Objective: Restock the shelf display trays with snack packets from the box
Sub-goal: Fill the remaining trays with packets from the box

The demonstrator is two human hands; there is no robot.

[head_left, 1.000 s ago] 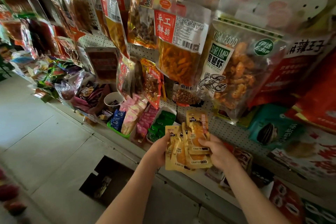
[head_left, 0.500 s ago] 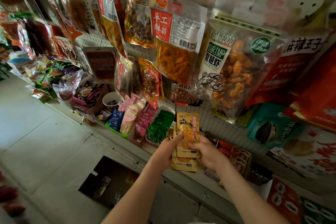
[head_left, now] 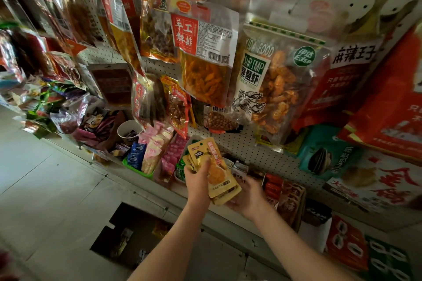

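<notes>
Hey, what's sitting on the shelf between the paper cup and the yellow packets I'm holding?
Between the paper cup and yellow packets, the head view shows a green tray of blue packets and pale pink packets, then darker pink packets.

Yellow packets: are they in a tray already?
No, the left hand and the right hand hold the yellow packets up in the air.

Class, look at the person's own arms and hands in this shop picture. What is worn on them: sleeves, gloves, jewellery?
The left forearm and right forearm are bare as far as the frame shows, with no sleeve in view. The left hand and right hand wear no gloves. No watch, bracelet or ring shows, though the right hand is slightly blurred.
</notes>
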